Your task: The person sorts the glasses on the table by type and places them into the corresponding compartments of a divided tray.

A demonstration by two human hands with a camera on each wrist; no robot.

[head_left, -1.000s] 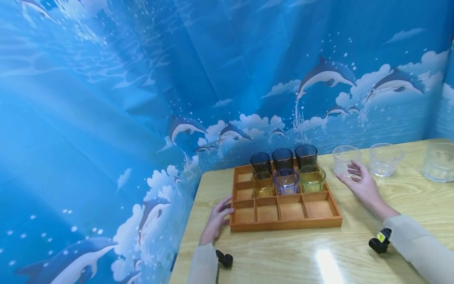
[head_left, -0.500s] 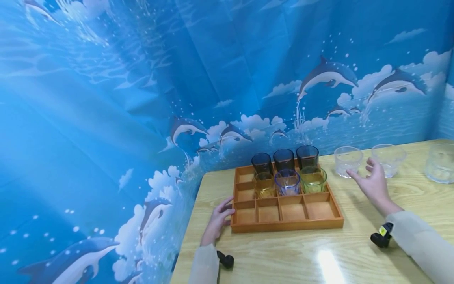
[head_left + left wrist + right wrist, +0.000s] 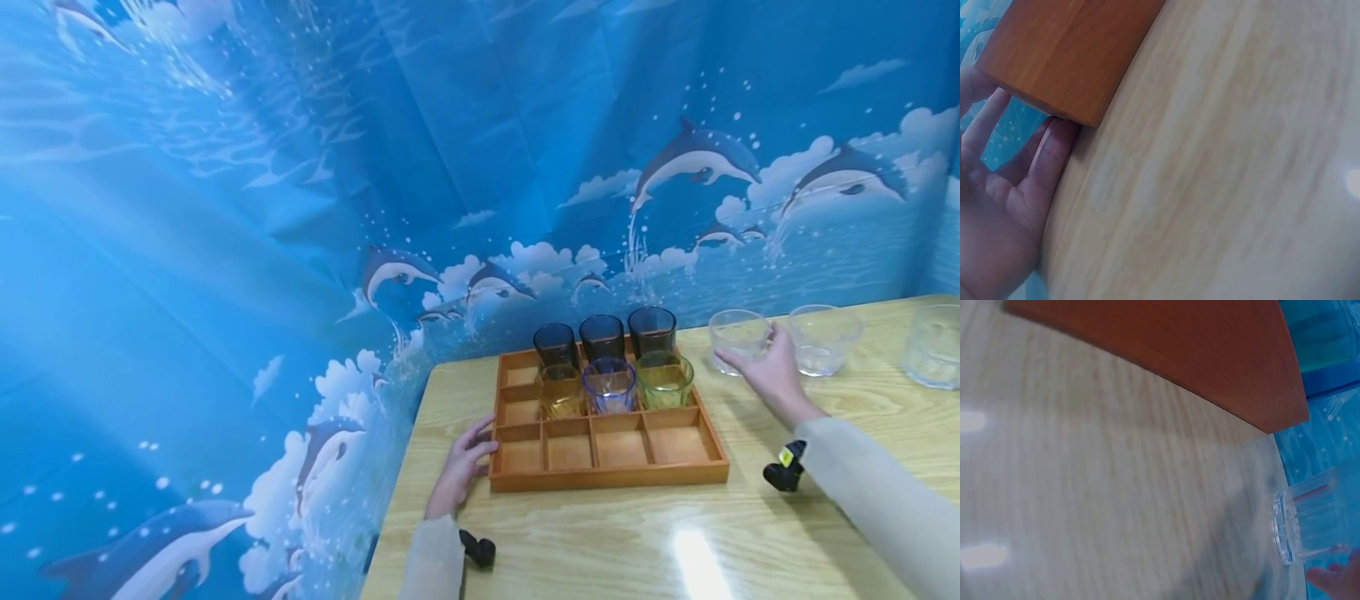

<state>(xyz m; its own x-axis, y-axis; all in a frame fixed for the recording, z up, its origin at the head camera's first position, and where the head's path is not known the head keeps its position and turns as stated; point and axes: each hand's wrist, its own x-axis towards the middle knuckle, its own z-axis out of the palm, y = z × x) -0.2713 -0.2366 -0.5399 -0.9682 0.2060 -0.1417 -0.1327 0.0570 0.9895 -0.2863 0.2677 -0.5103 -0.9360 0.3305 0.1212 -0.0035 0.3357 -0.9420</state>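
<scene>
A brown wooden tray (image 3: 607, 477) divided into compartments lies on the table. My left hand (image 3: 457, 471) touches its left side; in the left wrist view, the fingers (image 3: 1054, 150) lie against the tray's corner. My right hand (image 3: 776, 375) is at the nearest clear glass (image 3: 738, 340), right of the tray, with thumb and fingers spread about it. In the right wrist view this glass (image 3: 1313, 519) stands upright, a fingertip (image 3: 1319, 576) close beside it. Whether the fingers touch the glass is hard to tell.
Three dark glasses (image 3: 602, 337) stand in the tray's back row. Before them stand an amber glass (image 3: 561, 400), a blue-rimmed glass (image 3: 609, 392) and a green glass (image 3: 666, 387). Two more clear glasses, one nearer (image 3: 821, 346) and one farther right (image 3: 933, 350), line the table's back. A dolphin-print backdrop (image 3: 480, 167) hangs behind.
My right hand first moved right, away from the nearest clear glass, then back left, with thumb and fingers now about that glass. The left hand has stayed at the tray.
</scene>
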